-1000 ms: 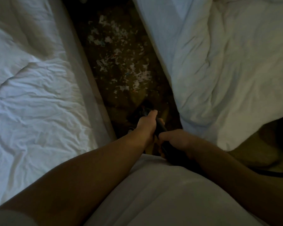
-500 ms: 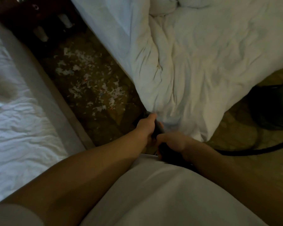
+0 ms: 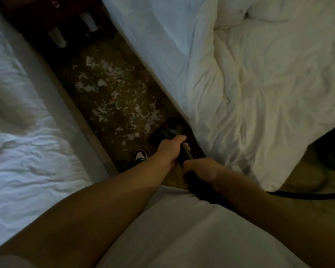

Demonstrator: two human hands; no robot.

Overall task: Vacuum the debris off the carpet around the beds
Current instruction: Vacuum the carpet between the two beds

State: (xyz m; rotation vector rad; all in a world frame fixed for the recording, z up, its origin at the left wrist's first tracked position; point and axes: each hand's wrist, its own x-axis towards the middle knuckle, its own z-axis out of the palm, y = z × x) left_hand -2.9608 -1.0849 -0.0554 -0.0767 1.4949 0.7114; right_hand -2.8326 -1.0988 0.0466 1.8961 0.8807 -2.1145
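White paper scraps (image 3: 112,99) lie scattered over the dark carpet (image 3: 124,55) in the narrow aisle between two beds. Both hands grip the dark vacuum wand (image 3: 185,151): my left hand (image 3: 170,147) is the forward one, my right hand (image 3: 201,168) sits just behind it. The wand's lower end (image 3: 167,132) points down at the near edge of the scraps, close to the right bed; the floor head is too dark to make out. A black hose (image 3: 307,195) trails off to the right.
A bed with white sheets (image 3: 23,132) borders the aisle on the left, a rumpled white duvet (image 3: 259,84) on the right. A dark nightstand with pale legs (image 3: 56,37) closes the far end. My shoe (image 3: 140,155) stands by the left bed's base.
The view has swung right and back, so the aisle now runs diagonally. The scraps lie nearer the wand's end. My shoe has come into view. Both hands keep their grip.
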